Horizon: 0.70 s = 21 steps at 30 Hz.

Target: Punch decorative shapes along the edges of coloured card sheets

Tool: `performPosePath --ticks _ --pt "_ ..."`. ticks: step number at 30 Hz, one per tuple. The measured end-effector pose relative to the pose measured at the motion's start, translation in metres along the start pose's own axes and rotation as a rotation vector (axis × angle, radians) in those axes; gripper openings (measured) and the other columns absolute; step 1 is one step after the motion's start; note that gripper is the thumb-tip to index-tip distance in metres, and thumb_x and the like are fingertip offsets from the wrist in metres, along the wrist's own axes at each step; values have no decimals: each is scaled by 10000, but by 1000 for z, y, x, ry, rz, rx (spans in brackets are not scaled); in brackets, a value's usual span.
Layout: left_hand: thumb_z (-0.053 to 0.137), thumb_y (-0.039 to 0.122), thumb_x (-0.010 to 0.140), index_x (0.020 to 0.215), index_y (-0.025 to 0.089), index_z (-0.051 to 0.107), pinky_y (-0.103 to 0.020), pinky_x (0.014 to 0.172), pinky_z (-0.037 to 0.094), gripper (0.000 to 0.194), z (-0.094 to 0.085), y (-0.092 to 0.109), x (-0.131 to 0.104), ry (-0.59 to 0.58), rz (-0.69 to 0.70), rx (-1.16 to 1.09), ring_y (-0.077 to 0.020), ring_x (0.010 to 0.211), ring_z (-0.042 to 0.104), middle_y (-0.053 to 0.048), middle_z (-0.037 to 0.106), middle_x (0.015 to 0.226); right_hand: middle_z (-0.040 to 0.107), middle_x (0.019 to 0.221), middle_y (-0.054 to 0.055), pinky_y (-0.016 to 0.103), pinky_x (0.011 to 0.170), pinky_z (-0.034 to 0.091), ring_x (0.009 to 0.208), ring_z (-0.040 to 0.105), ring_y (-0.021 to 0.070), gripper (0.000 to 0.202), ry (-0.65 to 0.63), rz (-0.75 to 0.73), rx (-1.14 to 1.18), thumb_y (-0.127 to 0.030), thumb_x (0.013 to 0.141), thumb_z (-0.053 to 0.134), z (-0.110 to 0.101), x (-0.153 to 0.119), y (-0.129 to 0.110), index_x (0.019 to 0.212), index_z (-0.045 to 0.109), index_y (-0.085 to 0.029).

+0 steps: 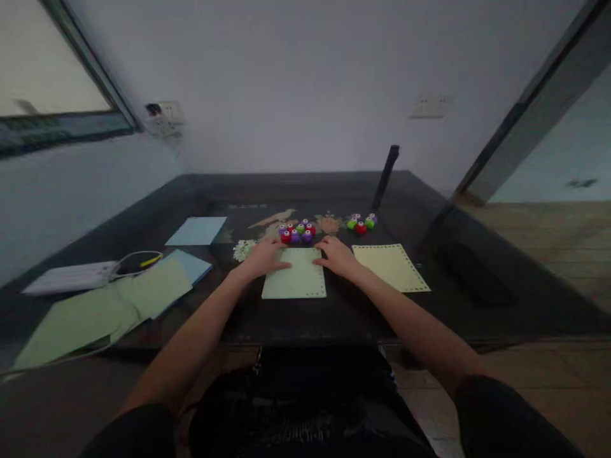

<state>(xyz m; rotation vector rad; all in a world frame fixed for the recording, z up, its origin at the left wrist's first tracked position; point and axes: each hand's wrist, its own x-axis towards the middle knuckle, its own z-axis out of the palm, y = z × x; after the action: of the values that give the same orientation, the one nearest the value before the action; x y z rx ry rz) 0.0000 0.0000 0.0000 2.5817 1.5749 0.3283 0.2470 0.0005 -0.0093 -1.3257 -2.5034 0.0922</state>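
Note:
A pale green sheet of paper (296, 280) lies flat on the dark table in front of me, with small marks or holes along its edges. My left hand (268, 256) rests at its upper left side, fingers apart and touching the paper. On the upper right corner lies my right hand (336, 256), its thumb and fingers also apart. Just beyond the fingertips stands a cluster of small round red, purple and green pieces (295, 236) with white tops. A cream sheet (390, 267) with similar edge marks is right of my right hand.
A smaller group of coloured pieces (361, 226) sits further right, near an upright black post (386, 177). On the left are a light blue sheet (196, 231), overlapping green sheets (95, 318), a white power strip (71, 278) and a cable. A wall borders the far edge.

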Motion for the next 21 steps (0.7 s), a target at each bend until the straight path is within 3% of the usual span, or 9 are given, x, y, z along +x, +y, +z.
performPosePath --ticks 6,13,21 --pt "680 482 697 1097 187 596 -417 919 383 504 -3 5 -4 35 26 -19 -294 1072 508 -114 565 1121 600 1076 95 326 886 411 1026 537 234 291 105 41 72 -218 766 660 -2 1 -1 1051 628 -170" --pt "685 486 686 1172 194 556 -423 908 388 581 -2 5 -4 58 39 15 -301 1072 501 -117 564 1129 662 839 28 274 712 417 767 585 174 168 176 99 236 -127 780 578 -2 2 -3 903 665 -202" --pt "709 440 668 1130 183 557 -416 909 394 550 -4 8 -2 58 37 0 -297 1082 506 -115 568 1154 704 894 34 287 730 421 792 614 189 155 234 104 307 -139 794 568 -5 1 -2 874 683 -205"
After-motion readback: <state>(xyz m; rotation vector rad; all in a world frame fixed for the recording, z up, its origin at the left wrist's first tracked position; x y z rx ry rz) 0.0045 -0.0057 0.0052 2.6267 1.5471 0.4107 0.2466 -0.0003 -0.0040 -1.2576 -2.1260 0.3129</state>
